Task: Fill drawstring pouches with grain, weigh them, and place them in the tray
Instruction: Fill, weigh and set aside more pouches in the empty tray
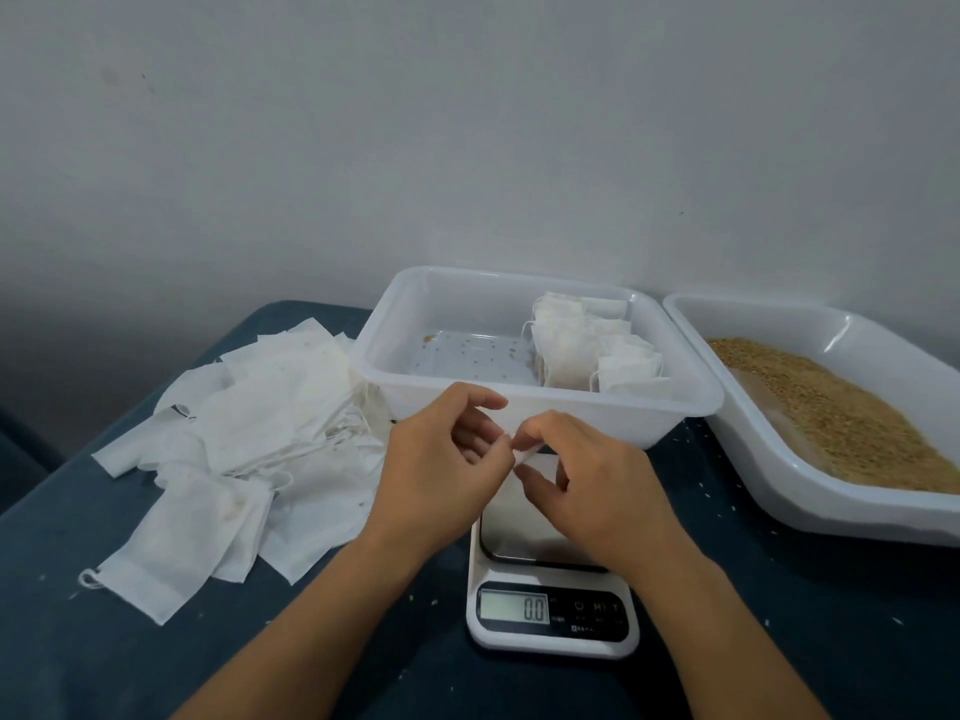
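My left hand (441,459) and my right hand (587,480) meet above the scale (550,615), both pinching a small white drawstring pouch (525,456) that is mostly hidden between the fingers. The scale's display reads 0.0. Just behind my hands stands a white tray (519,407) holding several filled pouches (587,345) in its right half and a few loose grains on its floor. A second white tray (779,444) on the right holds brown grain (841,407).
A heap of empty white pouches (249,439) lies on the dark blue table (78,641) to the left. Stray grains dot the table near the scale. A plain wall rises right behind the trays.
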The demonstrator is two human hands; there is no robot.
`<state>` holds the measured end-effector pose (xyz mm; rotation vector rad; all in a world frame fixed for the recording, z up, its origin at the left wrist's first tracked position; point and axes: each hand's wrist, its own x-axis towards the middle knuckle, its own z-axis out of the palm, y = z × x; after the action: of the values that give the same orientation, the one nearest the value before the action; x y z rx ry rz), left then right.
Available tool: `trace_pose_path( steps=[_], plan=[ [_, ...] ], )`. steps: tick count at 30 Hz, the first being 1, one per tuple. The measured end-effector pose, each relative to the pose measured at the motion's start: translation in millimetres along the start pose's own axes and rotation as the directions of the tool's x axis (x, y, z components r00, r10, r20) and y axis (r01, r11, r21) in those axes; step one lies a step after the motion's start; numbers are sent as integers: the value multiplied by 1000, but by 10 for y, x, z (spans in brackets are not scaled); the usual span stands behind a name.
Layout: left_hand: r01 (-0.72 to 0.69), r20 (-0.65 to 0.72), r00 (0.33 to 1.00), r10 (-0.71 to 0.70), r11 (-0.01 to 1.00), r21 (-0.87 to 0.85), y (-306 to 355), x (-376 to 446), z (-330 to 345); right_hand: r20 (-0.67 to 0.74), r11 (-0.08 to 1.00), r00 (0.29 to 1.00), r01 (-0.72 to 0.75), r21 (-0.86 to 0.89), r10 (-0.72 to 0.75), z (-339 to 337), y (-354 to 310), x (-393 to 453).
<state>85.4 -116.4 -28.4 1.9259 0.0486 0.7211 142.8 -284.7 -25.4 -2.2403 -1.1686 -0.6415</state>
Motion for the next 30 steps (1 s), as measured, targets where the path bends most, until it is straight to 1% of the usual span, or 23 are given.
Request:
trace_pose_path(
  steps=[3,5,7,9,11,12,14,17,19,20,24,26,30],
  plan=[
    [30,71,997,-26,997,-66,38,11,-34,22,1000,1000,-9,19,9,-61,28,3],
    [44,184,983,-22,992,-117,56,28,-85,34,995,999,-11,102,7,-119,20,14],
    [72,370,929,-11,986,-152,61,43,-132,80,966,995,-74,249,56,-174,-6,17],
    [131,519,855,-16,974,-186,73,44,-160,173,900,977,-183,395,123,-207,-31,2],
    [211,598,801,-28,948,-239,93,43,-180,243,848,959,-249,467,147,-228,-65,-20],
    [246,624,781,-30,933,-263,106,44,-192,248,833,958,-252,493,143,-244,-80,-24],
    [297,671,741,-36,913,-280,121,50,-225,226,793,964,-245,558,139,-278,-111,-19],
    [317,734,678,-40,917,-243,121,60,-257,180,727,971,-238,644,159,-310,-146,-9],
    [329,735,675,-67,919,-219,116,66,-260,172,754,975,-220,619,143,-318,-138,-10],
    [331,727,681,-81,921,-207,114,70,-259,191,779,973,-218,587,128,-323,-131,-10],
    [293,707,700,-98,943,-160,97,89,-277,328,836,940,-252,488,92,-347,-112,4],
    [285,726,681,-100,949,-136,82,89,-288,358,847,929,-262,463,92,-357,-120,7],
    [258,792,607,-70,960,-113,71,110,-305,423,867,902,-275,415,84,-372,-135,1]
  ],
)
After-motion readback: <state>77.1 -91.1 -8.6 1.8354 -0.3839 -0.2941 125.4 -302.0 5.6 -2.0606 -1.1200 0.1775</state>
